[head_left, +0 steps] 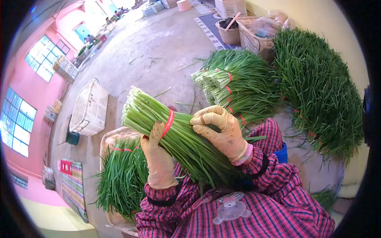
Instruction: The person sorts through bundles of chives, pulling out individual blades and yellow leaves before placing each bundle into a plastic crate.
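Observation:
A thick bundle of green stalks [186, 141] lies across my lap, its pale cut ends up and to the left, with a red band [169, 123] around it. My left hand [159, 160], in a pale glove, holds the bundle from below, its fingertips beside the band. Gloved as well, my right hand [221, 131] has its bent fingers on the upper side of the stalks, right of the band; its thumb and fingers are close together on some leaves.
Banded bundles [238, 85] are piled at the right, beside a larger green heap [317, 91]. More bundles [123, 174] fill a crate by my left side. A white crate [90, 106] stands at left. A bucket [229, 35] and full basket [256, 41] are behind.

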A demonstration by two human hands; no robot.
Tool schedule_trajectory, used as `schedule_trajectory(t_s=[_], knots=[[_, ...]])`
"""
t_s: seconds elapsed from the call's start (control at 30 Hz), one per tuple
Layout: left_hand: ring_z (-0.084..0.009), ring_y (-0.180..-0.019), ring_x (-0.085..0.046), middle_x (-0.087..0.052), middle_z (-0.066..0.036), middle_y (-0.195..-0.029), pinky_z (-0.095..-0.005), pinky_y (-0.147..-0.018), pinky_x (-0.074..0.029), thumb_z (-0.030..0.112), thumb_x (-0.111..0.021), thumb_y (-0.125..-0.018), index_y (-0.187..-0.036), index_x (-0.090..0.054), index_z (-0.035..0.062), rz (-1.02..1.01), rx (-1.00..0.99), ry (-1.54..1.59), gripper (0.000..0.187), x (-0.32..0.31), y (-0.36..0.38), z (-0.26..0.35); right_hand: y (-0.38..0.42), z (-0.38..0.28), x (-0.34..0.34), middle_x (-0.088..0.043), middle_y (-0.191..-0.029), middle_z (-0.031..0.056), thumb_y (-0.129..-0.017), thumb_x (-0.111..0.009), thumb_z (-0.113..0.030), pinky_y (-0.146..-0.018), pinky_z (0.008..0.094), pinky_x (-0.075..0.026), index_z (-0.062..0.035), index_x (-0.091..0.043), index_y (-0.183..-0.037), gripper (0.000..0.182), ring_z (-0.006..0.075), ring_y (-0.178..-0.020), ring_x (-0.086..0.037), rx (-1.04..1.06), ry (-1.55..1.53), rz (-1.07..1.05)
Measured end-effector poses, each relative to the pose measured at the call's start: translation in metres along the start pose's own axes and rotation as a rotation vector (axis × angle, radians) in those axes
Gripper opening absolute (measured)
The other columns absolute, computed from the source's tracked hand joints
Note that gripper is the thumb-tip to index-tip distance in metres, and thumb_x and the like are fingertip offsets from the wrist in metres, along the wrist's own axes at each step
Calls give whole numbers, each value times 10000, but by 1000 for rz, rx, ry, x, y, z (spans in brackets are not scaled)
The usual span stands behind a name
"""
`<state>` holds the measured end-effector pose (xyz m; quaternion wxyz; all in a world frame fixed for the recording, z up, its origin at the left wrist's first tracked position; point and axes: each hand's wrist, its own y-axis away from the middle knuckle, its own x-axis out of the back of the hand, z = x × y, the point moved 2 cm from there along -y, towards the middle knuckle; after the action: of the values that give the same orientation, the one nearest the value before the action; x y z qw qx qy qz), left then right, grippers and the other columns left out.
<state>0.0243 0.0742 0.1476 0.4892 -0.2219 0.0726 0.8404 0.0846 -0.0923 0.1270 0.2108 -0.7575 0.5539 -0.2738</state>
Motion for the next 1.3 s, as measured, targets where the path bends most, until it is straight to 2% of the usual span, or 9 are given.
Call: schedule_trajectory(t_s=[0.2, 0.4, 0.57, 0.73, 0.87, 1.03, 1.1, 1.23, 1.3], knots=[[-185, -928, -623, -631, -77, -1052, -337, -841, -514, 226, -569, -937, -1157, -573, 5, 55, 25, 5, 312, 8, -8, -13, -8, 18, 11, -603, -784, 65, -840, -678, -230, -641, 390, -483, -113, -616, -831, 133, 282, -714, -607, 141, 417, 12], [-180, -893, -624, -637, -78, -1018, -332, -822, -519, 266, -533, -967, -1117, -590, 4, 145, 51, 2, 307, 15, -15, -7, 7, 96, 43, -631, -932, 100, -838, -689, -177, -808, 364, -501, -80, -631, -958, 165, 276, -896, -628, -199, 410, 53], [-166, -882, -619, -630, -66, -1006, -334, -807, -518, 227, -535, -968, -1114, -582, 3, 116, 36, -25, 272, 14, -19, -23, -17, 31, 15, -601, -1175, 122, -812, -712, -150, -1013, 373, -407, -72, -649, -1101, 307, 272, -1148, -550, -52, -60, -192], [-159, -921, -609, -618, -61, -1056, -327, -836, -506, 169, -584, -933, -1145, -571, 15, 157, 22, -53, 262, -10, -12, -21, -20, 34, 1, -672, -874, 8, -739, -745, -222, -732, 362, -469, -120, -696, -843, 154, 227, -856, -617, 27, 219, -72], [-159, -946, -604, -609, -59, -1078, -332, -854, -501, 159, -604, -916, -1173, -557, 20, 130, 14, -91, 296, -3, -9, -23, -21, 27, 0, -662, -819, 33, -756, -734, -198, -686, 356, -488, -110, -690, -832, 124, 252, -794, -624, 87, 375, -128], [-164, -949, -604, -609, -52, -1064, -340, -869, -498, 200, -606, -915, -1184, -550, 23, 120, -12, -104, 327, 12, -10, -27, -12, 41, -7, -646, -749, 86, -841, -691, -170, -606, 317, -498, -36, -662, -875, 142, 192, -642, -613, -370, -140, -1], [-163, -943, -606, -609, -53, -1063, -340, -865, -501, 201, -612, -911, -1185, -550, 23, 140, -5, -74, 332, 14, -14, -23, -2, 77, -6, -643, -746, 74, -876, -681, -194, -629, 271, -476, -10, -647, -875, 187, 115, -669, -572, -473, -208, 104], [-163, -932, -613, -613, -61, -1068, -333, -843, -512, 176, -632, -896, -1195, -545, 22, 168, 52, 28, 348, 29, -16, -19, -3, 76, 16, -672, -924, 78, -855, -710, -219, -795, 314, -491, 15, -632, -1024, 298, 167, -853, -616, -695, -416, 140], [-162, -943, -614, -614, -65, -1076, -329, -844, -513, 145, -641, -885, -1199, -543, 20, 187, 33, -1, 351, 29, -16, -23, -6, 43, 4, -613, -1164, 159, -796, -773, -258, -971, 352, -437, 25, -532, -1267, 600, 226, -1108, -573, -331, -220, -190]])
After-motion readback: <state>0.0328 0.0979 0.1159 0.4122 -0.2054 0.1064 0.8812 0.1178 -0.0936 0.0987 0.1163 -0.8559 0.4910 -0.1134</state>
